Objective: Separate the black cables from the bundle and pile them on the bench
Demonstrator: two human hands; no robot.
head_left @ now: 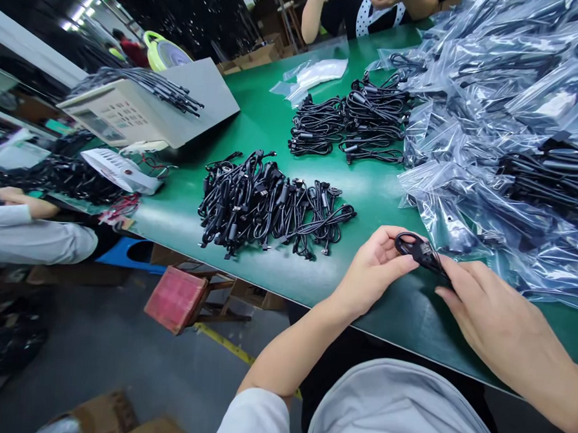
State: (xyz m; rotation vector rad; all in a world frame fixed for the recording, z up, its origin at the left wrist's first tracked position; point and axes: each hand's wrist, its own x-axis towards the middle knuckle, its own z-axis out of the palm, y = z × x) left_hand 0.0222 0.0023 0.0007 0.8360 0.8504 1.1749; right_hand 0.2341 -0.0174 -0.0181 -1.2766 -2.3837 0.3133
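Note:
Between my two hands, over the front edge of the green table, is a coiled black cable (423, 252) with a plug showing on it. My left hand (376, 263) pinches one end of the bundle between thumb and fingers. At the other end, my right hand (478, 304) grips it, its fingertips partly hidden behind the cable. A loose pile of coiled black cables (265, 205) lies to the left of my hands. Farther back sit stacked rows of bundled cables (352, 119).
Clear plastic bags with cables (493, 111) heap up on the right of the green table (187, 217). Flat empty bags (320, 73) lie near a co-worker's hands at the back. A grey box-shaped device (144, 105) stands left. A red-topped stool (175, 301) is below the table.

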